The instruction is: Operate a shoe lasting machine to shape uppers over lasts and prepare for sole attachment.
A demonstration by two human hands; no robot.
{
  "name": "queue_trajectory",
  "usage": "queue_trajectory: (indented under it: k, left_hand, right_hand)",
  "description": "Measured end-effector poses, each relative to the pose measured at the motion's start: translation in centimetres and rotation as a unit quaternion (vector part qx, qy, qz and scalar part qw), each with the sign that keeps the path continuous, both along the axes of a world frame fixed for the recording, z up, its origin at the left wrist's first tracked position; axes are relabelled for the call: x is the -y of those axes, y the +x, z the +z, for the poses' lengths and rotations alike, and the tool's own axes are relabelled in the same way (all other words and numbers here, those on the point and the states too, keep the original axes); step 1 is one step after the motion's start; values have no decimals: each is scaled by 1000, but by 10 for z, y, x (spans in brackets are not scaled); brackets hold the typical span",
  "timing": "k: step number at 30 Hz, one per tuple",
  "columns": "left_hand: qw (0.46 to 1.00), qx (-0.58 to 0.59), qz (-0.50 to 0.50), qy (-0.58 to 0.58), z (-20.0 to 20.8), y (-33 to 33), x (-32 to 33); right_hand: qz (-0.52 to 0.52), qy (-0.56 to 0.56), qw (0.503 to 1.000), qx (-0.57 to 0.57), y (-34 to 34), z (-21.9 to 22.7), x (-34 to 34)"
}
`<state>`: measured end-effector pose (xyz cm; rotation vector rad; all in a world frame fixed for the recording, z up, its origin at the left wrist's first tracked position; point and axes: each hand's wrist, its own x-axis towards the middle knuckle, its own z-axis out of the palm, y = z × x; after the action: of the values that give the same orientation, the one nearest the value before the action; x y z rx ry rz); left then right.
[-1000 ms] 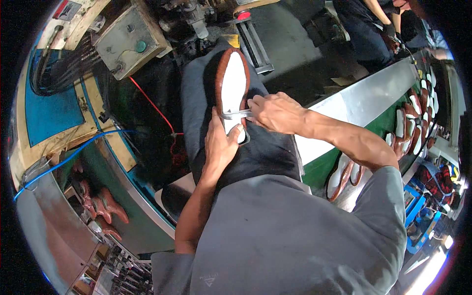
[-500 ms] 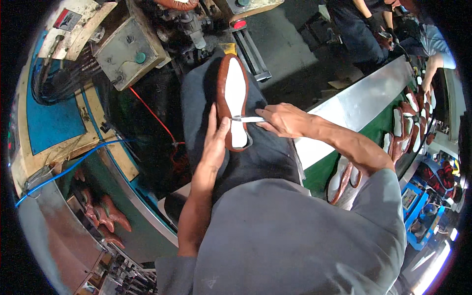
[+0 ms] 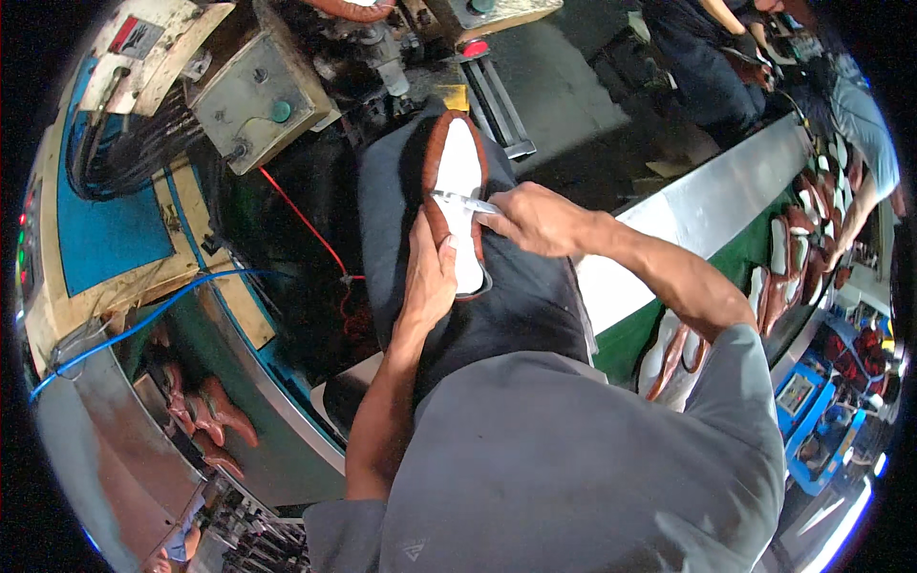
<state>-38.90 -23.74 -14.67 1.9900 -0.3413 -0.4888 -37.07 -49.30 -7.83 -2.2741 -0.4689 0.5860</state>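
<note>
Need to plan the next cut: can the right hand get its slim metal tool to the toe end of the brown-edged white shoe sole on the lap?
Probably yes. The right hand holds the slim metal tool across the brown-edged white shoe sole at mid-length; the toe end lies bare. The left hand grips nearer the heel.

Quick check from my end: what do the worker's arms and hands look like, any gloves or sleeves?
Both hands are bare: no gloves on the left hand or right hand, and no watch or rings visible. The forearms are uncovered; short grey T-shirt sleeves end above the elbows.

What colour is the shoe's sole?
The sole is white with a brown rim, seen in the head view.
</note>
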Motion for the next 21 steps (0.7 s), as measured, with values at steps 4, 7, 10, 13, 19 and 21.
queue_trajectory:
  k: [4,7,10,13,19,21]
  left_hand:
    - [999,18,12,30,2,2,1]
    - [986,-144,36,-82,19,27,1]
    - [918,-305,61,-247,16,47,9]
    - [972,-169,67,-149,2,42,25]
    - [983,-151,25,-97,-3,43,25]
    - [987,-151,2,-60,-19,44,17]
  right_hand:
    - [-12,-126,989,75,-3,14,8]
    - [-20,-143,987,67,-5,-1,16]
    - [-4,-167,985,40,-6,1,15]
    - [-24,-117,983,141,-17,-7,31]
    - [-137,-55,973,178,-9,26,1]
    - [-57,-252,962,85,-2,-13,-3]
